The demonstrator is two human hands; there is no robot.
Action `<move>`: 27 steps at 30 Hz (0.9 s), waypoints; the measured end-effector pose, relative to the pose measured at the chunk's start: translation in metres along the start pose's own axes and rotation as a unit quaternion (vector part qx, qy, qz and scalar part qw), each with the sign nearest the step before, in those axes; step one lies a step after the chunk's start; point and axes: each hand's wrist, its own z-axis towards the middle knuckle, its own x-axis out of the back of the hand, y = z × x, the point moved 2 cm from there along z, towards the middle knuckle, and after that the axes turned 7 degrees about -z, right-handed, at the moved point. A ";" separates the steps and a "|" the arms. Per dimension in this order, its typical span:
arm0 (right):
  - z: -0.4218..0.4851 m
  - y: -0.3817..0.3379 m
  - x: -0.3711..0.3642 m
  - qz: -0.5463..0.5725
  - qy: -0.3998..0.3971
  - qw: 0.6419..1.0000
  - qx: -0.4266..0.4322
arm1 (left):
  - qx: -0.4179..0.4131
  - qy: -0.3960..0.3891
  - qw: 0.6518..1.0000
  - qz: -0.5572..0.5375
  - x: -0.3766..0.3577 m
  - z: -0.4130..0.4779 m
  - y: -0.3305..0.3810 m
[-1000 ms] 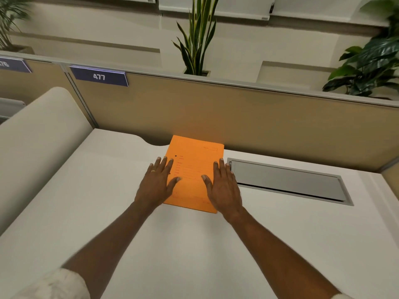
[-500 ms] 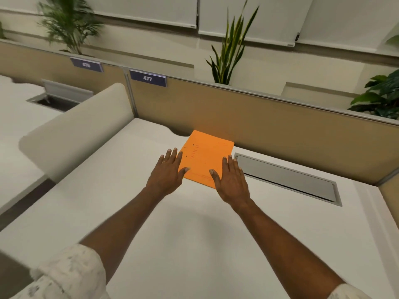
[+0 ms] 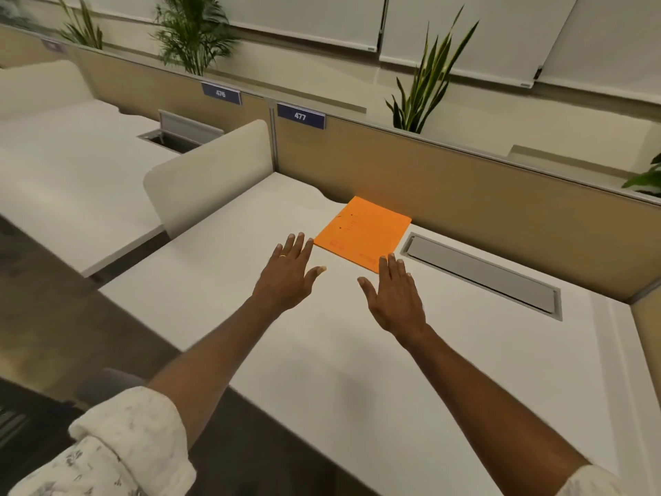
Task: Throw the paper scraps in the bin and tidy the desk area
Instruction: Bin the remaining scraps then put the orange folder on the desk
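An orange folder [image 3: 361, 232] lies flat on the white desk [image 3: 357, 352], pushed up near the tan partition. My left hand [image 3: 288, 277] hovers palm down just short of the folder's near left corner, fingers spread, holding nothing. My right hand [image 3: 395, 298] is also flat and empty, its fingertips at the folder's near right corner. No paper scraps and no bin are in view.
A grey cable hatch [image 3: 483, 277], closed, is set in the desk right of the folder. A cream side divider [image 3: 211, 177] stands at the desk's left edge. The tan partition [image 3: 465, 195] carries label 477 [image 3: 300, 116]. A neighbouring desk [image 3: 71, 180] lies left, dark floor [image 3: 71, 316] between.
Both hands have slid back off the orange folder toward me, leaving it lying by the partition. My view has pulled back and swung left, bringing the neighbouring desk into sight.
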 end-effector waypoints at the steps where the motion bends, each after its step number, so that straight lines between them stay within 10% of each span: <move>1: -0.009 -0.007 -0.001 0.001 -0.003 1.000 0.001 | 0.001 0.003 1.000 0.004 0.003 -0.010 -0.003; 27: -0.180 -0.234 -0.048 -0.021 -0.037 0.991 0.130 | 0.174 0.038 0.982 0.057 0.090 -0.311 -0.147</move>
